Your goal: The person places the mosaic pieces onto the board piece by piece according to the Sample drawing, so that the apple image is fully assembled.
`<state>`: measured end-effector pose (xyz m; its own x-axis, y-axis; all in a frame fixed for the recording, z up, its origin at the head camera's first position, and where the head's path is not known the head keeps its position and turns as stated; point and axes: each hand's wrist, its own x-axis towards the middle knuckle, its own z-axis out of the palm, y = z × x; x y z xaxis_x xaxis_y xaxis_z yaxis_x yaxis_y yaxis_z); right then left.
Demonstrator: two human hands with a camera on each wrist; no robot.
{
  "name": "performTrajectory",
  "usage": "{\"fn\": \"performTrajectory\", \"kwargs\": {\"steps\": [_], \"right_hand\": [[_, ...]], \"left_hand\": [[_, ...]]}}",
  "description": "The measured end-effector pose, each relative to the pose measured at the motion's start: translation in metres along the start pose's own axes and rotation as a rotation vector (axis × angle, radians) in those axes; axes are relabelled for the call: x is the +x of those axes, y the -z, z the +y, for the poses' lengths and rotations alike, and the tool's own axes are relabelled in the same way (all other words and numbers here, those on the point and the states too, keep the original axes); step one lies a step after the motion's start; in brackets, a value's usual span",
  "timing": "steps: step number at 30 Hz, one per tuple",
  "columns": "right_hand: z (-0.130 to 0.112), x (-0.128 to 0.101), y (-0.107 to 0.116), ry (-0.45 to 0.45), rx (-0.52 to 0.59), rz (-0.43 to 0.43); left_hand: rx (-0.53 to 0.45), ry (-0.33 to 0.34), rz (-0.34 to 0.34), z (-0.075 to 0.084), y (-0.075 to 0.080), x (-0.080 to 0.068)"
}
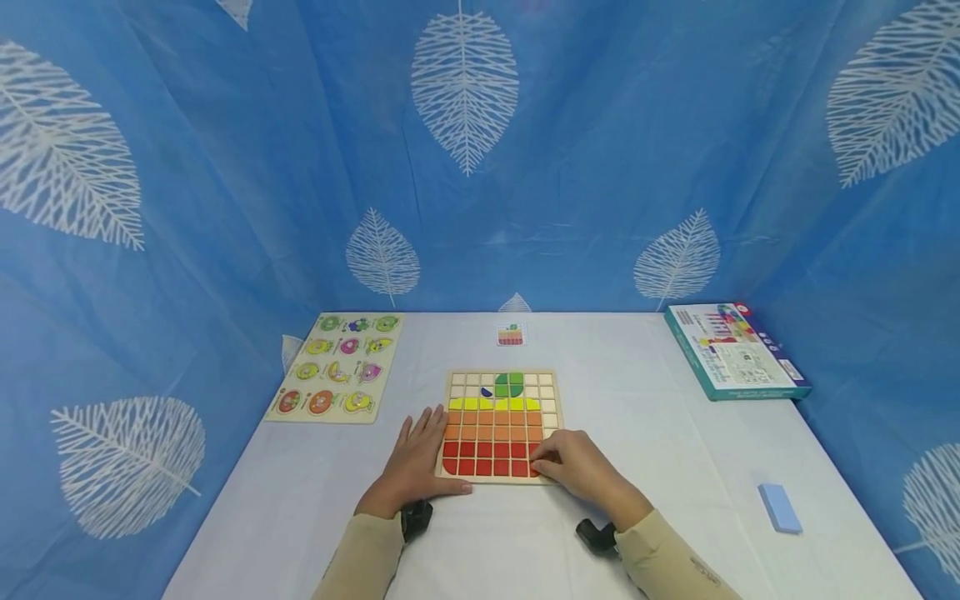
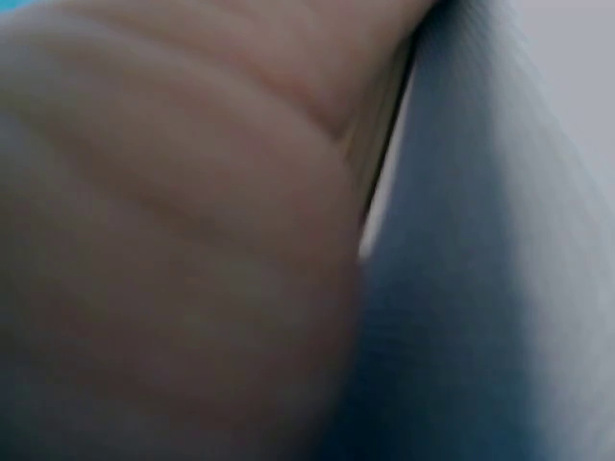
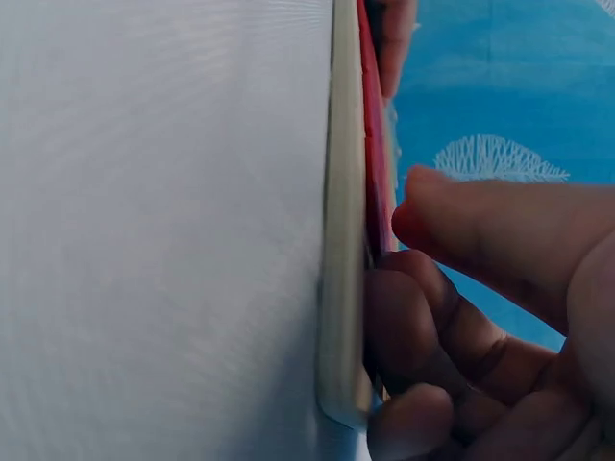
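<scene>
A wooden grid board (image 1: 501, 481) lies in front of the person, with rows of red, orange and yellow tiles and green pieces (image 1: 509, 384) near its top. The left hand (image 1: 412, 467) rests at the board's lower left corner, fingers straight along the left edge and thumb below the front edge. Its palm fills much of the left wrist view. At the lower right corner the right hand (image 1: 576, 467) pinches a rounded red tile (image 1: 534, 472), partly hidden by its fingers. In the right wrist view, thumb and curled fingers meet close to the red tiles (image 3: 375, 163).
A small pattern card (image 1: 512, 335) lies behind the board. A fruit puzzle board (image 1: 333, 367) is at the left, a game box (image 1: 735, 350) at the back right, and a blue block (image 1: 780, 508) at the right. A leaf-patterned blue curtain (image 1: 525, 233) surrounds the white table.
</scene>
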<state>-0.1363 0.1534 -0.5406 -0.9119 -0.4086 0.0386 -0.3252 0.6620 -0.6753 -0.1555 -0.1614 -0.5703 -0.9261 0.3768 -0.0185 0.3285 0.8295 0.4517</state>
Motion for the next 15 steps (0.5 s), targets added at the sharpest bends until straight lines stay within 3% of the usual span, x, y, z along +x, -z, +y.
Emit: {"fn": "performTrajectory", "kwargs": {"steps": [5,9,12,15], "right_hand": [[0.0,-0.001,0.007,0.032,0.012,0.005],[0.006,-0.003,0.019,0.026,-0.001,0.011],[0.014,-0.002,0.034,0.012,-0.038,0.027],[0.022,0.003,0.055,-0.006,-0.078,0.05]], "left_hand": [[0.004,0.005,-0.005,0.001,0.0,-0.001],[-0.047,0.002,-0.031,0.0,0.003,-0.002],[-0.095,0.021,-0.065,-0.001,0.012,-0.002],[-0.072,0.043,-0.083,-0.004,0.028,0.002]]}}
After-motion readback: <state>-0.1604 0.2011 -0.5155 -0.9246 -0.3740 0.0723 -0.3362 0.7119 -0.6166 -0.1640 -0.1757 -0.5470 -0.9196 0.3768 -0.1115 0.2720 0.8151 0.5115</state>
